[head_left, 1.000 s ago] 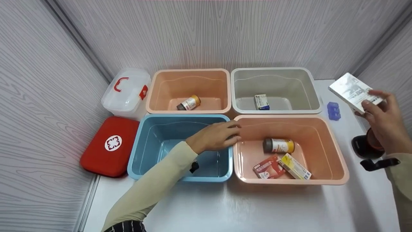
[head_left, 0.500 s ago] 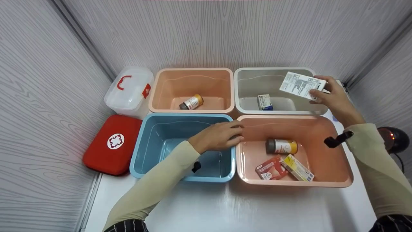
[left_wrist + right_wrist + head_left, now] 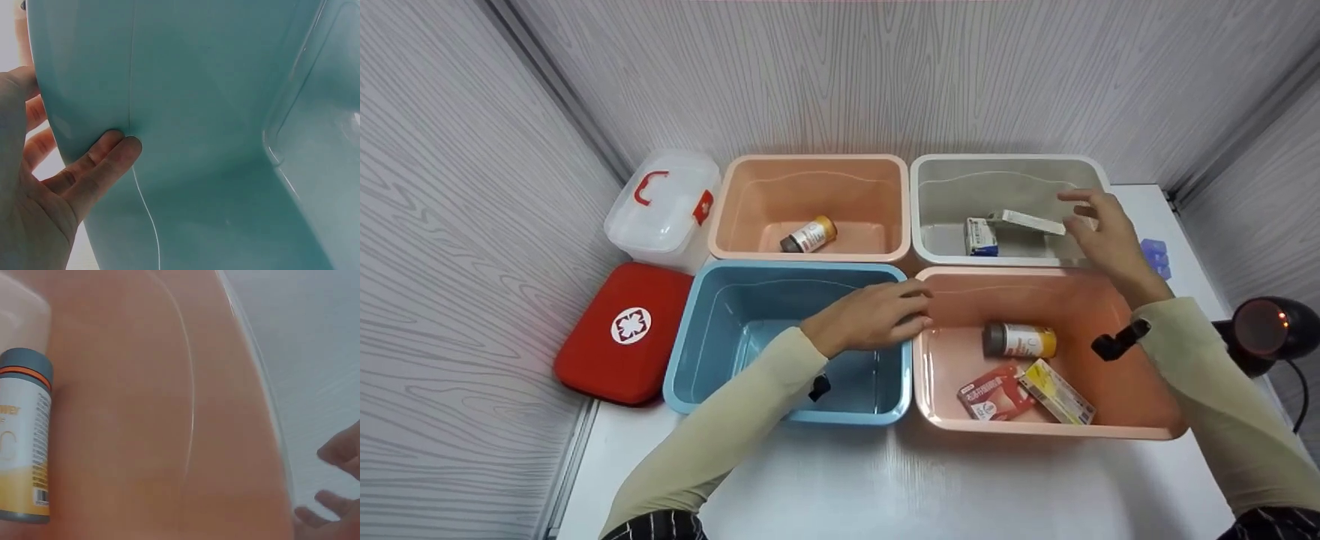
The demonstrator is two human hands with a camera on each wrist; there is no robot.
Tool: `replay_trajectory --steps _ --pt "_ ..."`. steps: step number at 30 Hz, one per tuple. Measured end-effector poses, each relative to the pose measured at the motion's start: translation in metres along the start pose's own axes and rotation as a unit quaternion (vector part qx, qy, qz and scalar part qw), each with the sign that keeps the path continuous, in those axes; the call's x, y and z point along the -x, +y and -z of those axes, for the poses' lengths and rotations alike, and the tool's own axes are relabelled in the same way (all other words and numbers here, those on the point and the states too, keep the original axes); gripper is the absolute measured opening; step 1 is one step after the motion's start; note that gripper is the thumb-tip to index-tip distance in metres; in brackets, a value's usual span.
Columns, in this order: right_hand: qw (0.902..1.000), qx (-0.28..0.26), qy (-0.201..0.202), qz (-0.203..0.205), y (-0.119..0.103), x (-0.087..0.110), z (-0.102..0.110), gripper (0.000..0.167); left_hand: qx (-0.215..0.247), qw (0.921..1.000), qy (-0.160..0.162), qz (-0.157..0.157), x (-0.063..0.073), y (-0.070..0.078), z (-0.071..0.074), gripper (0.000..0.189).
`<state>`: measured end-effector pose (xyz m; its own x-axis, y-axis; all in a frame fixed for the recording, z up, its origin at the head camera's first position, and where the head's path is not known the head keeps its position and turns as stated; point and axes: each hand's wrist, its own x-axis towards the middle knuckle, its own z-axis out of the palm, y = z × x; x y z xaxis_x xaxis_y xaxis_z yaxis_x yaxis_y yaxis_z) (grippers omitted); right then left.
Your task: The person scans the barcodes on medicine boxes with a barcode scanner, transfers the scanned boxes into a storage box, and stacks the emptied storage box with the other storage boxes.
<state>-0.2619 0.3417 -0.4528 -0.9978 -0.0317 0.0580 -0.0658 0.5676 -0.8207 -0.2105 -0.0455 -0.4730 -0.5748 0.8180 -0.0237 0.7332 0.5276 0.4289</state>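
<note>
My left hand (image 3: 870,319) rests over the right rim of the blue bin (image 3: 679,352). In the left wrist view its digits (image 3: 109,160) press the inner face of the bin wall while other fingers lie beyond the edge, so it grips the wall. My right hand (image 3: 1102,229) is over the right side of the grey bin (image 3: 1005,159), fingers parted and holding nothing. Just left of its fingertips, a white medicine box (image 3: 1033,222) stands tilted, its narrow side showing. Beside it in that bin lies a small white-and-blue box (image 3: 981,237).
The front peach bin (image 3: 1042,427) holds a pill bottle (image 3: 1020,340), a red packet (image 3: 996,393) and a yellow-white box (image 3: 1057,391). Another bottle (image 3: 808,234) lies in the rear peach bin (image 3: 814,161). A red case (image 3: 622,330), clear box (image 3: 664,206), purple pill organizer (image 3: 1156,256) and black device (image 3: 1271,330) stand around.
My right hand has carried the white box leftward from the far right to the grey bin and let it go there. The left hand stays at the blue bin's rim.
</note>
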Motion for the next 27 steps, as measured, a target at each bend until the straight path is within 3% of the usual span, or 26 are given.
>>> replay_trajectory --steps 3,6,8,10,13,17,20,23,26,27 --pt "0.996 -0.035 -0.055 0.061 -0.013 0.018 0.0 0.035 -0.001 1.0 0.003 -0.002 0.001 0.0 0.001 0.047" --pt "0.9766 -0.037 -0.195 0.083 -0.024 0.034 -0.002 0.03 -0.002 1.0 0.003 -0.003 0.001 -0.001 0.001 0.046" --pt "0.9505 0.0 -0.302 0.073 -0.027 0.044 -0.007 0.032 -0.003 1.0 0.002 0.001 0.001 -0.001 0.001 0.047" --pt "0.9181 0.058 -0.387 0.06 -0.025 0.051 -0.017 0.038 -0.003 1.0 0.0 0.005 0.002 0.0 0.001 0.048" --pt "0.8796 0.133 -0.455 0.039 -0.016 0.058 -0.034 0.048 -0.004 1.0 -0.001 0.006 0.001 0.0 0.0 0.047" --pt "0.8664 0.189 -0.461 0.033 -0.002 0.061 -0.051 0.047 -0.002 1.0 0.001 0.006 0.001 0.002 0.0 0.046" --pt "0.8724 0.201 -0.441 0.067 0.007 0.063 -0.059 0.038 0.004 0.9999 -0.002 0.01 0.001 0.002 -0.001 0.046" --pt "0.885 0.245 -0.369 0.144 0.01 0.067 -0.061 0.038 0.006 0.9999 -0.005 0.014 -0.001 0.003 -0.002 0.046" --pt "0.8905 0.308 -0.304 0.142 0.01 0.071 -0.061 0.055 0.007 0.9998 -0.007 0.017 -0.002 0.003 -0.001 0.046" --pt "0.885 0.337 -0.291 0.135 0.009 0.073 -0.061 0.063 0.007 0.9998 -0.008 0.018 -0.002 0.003 0.0 0.045"
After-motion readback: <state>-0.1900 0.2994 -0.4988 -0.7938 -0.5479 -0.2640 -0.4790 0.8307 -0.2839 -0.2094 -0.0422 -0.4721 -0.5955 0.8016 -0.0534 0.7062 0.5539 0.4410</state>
